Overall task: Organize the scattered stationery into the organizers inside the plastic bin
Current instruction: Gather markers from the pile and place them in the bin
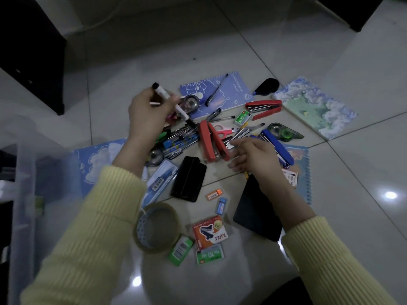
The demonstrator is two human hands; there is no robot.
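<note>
Left hand (147,113) is curled round a marker (170,102), gripping the white barrel with the black cap pointing up, and holds it lifted above the pile. Right hand (253,157) hovers low over the middle of the pile, its fingers loose and partly spread, holding nothing. Its fingertips are just beside a pair of red staplers (211,144); whether they touch cannot be told.

The plastic bin (24,172) stands at the left edge of the view, translucent and blurred. Its organizers cannot be made out, so nothing can be said about what already sits inside.

Judging by the floor (330,216), the job looks barely begun. Nearly all the stationery is scattered there:
- a bundle of pens (180,139)
- pink scissors (222,129)
- a blue stapler (277,148)
- a third red stapler (264,108)
- a correction tape (284,130)
- a big tape roll (156,227)
- green staple boxes (210,255)
- a black case (189,179)
- several notebooks, one blue (217,93) and one with clouds (315,106)

The marker seems to be the one item on its way, and it has yet to reach the bin. The small, tangled pieces in the centre will likely need the most sorting, and the flat notebooks may be left for last.
</note>
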